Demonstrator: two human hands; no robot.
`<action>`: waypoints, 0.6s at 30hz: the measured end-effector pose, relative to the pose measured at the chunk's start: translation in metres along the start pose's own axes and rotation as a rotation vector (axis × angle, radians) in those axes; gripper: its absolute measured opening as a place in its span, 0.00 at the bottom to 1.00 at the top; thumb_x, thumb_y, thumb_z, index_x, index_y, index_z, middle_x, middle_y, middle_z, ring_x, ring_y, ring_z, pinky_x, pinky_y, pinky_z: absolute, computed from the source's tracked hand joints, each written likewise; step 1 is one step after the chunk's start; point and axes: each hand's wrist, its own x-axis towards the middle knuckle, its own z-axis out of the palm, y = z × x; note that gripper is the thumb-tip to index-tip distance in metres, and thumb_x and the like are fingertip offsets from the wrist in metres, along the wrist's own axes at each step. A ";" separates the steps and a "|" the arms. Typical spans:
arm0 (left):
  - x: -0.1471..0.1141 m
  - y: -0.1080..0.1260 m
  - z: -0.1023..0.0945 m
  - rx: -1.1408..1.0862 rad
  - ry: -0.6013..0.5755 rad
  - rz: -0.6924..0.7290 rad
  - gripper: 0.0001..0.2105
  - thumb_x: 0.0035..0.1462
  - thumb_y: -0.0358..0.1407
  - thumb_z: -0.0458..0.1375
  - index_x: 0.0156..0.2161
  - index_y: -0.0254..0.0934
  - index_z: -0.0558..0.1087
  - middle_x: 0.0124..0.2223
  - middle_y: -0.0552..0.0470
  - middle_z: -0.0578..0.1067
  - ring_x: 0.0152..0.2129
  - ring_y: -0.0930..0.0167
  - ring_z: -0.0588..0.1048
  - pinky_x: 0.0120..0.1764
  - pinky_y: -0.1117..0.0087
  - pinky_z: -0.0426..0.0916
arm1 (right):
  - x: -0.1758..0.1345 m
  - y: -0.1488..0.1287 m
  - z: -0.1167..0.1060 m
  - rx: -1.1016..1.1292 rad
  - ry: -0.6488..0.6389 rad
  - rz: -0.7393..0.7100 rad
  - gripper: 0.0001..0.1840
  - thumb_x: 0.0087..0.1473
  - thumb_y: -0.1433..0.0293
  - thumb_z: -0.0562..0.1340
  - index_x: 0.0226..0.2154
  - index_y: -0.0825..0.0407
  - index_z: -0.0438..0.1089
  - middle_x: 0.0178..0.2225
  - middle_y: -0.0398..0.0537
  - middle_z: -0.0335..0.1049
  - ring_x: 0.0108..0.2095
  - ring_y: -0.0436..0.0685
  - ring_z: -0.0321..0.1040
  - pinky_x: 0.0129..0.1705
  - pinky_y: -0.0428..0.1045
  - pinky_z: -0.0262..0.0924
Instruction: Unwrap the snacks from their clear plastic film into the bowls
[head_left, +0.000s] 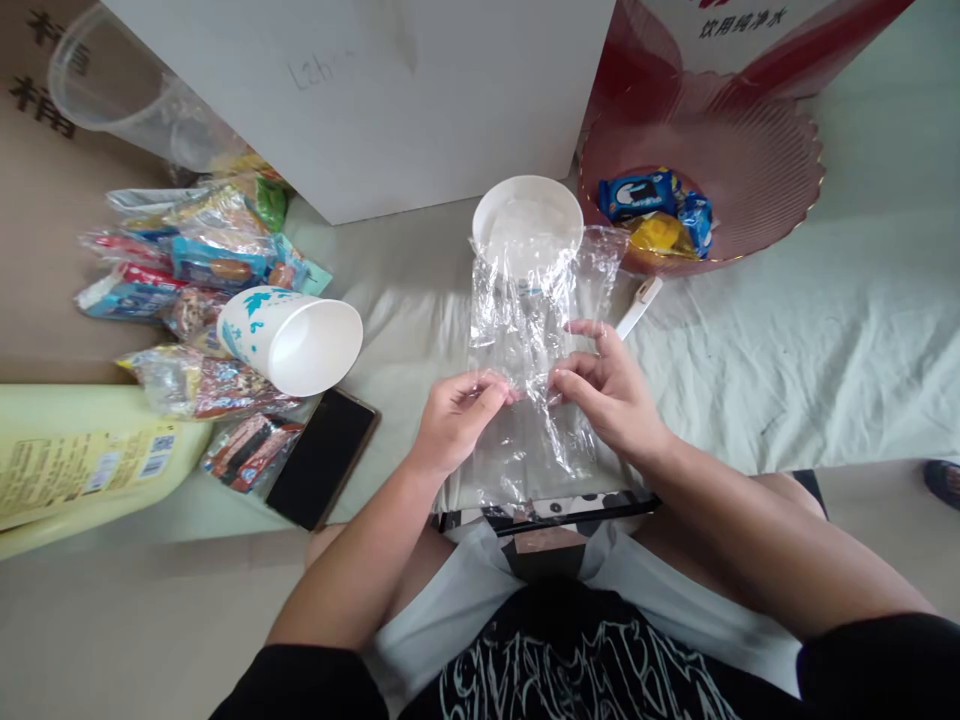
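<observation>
A clear plastic bag (517,440) lies crinkled in front of me, reaching from a white paper cup or bowl (527,200) down to the cloth's near edge. My left hand (466,412) pinches the bag's left side between thumb and forefinger. On the other side, my right hand (611,392) grips the plastic with thumb and fingers, its forefinger stretched out. The bag's upper end overlaps the front of the white cup. Just beyond my right hand, a white-handled tool (641,303) rests on the cloth, partly hidden.
To the left lie a tipped paper cup (315,347), a phone (322,460) and several packaged snacks (221,260). A pink ribbed bowl (757,170) at right holds wrapped sweets (637,195). Behind stands a white box (450,110); a yellow container (90,455) is far left.
</observation>
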 end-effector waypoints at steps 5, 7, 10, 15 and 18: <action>0.003 0.004 -0.001 0.150 -0.104 0.038 0.14 0.58 0.47 0.66 0.28 0.40 0.82 0.31 0.49 0.80 0.30 0.69 0.76 0.36 0.68 0.70 | -0.001 -0.001 0.001 0.023 -0.092 0.039 0.32 0.53 0.61 0.70 0.53 0.46 0.54 0.27 0.35 0.70 0.25 0.49 0.70 0.30 0.48 0.67; 0.004 0.003 -0.003 0.148 -0.128 0.039 0.15 0.59 0.47 0.65 0.27 0.40 0.82 0.34 0.48 0.81 0.33 0.68 0.77 0.39 0.67 0.71 | 0.000 0.000 0.000 0.039 -0.096 0.057 0.32 0.52 0.61 0.70 0.52 0.46 0.54 0.27 0.35 0.70 0.25 0.49 0.70 0.30 0.48 0.68; 0.005 0.001 -0.006 0.062 -0.122 0.012 0.15 0.57 0.50 0.66 0.27 0.41 0.83 0.37 0.47 0.82 0.38 0.66 0.79 0.43 0.66 0.72 | 0.001 -0.001 -0.003 0.053 -0.090 0.062 0.28 0.53 0.62 0.69 0.50 0.48 0.57 0.27 0.35 0.70 0.25 0.48 0.70 0.30 0.48 0.68; 0.006 0.006 -0.003 -0.086 -0.098 -0.002 0.15 0.52 0.50 0.69 0.25 0.41 0.82 0.30 0.47 0.81 0.33 0.65 0.80 0.41 0.62 0.75 | 0.003 -0.003 -0.010 -0.002 0.055 0.018 0.20 0.58 0.63 0.63 0.49 0.47 0.57 0.25 0.35 0.69 0.19 0.47 0.65 0.25 0.48 0.62; 0.007 0.011 -0.001 -0.154 -0.039 0.007 0.14 0.51 0.47 0.69 0.23 0.40 0.81 0.27 0.49 0.80 0.28 0.66 0.79 0.38 0.63 0.76 | 0.006 -0.003 -0.013 -0.045 0.132 0.013 0.17 0.58 0.65 0.60 0.49 0.48 0.58 0.25 0.36 0.69 0.18 0.48 0.63 0.24 0.48 0.60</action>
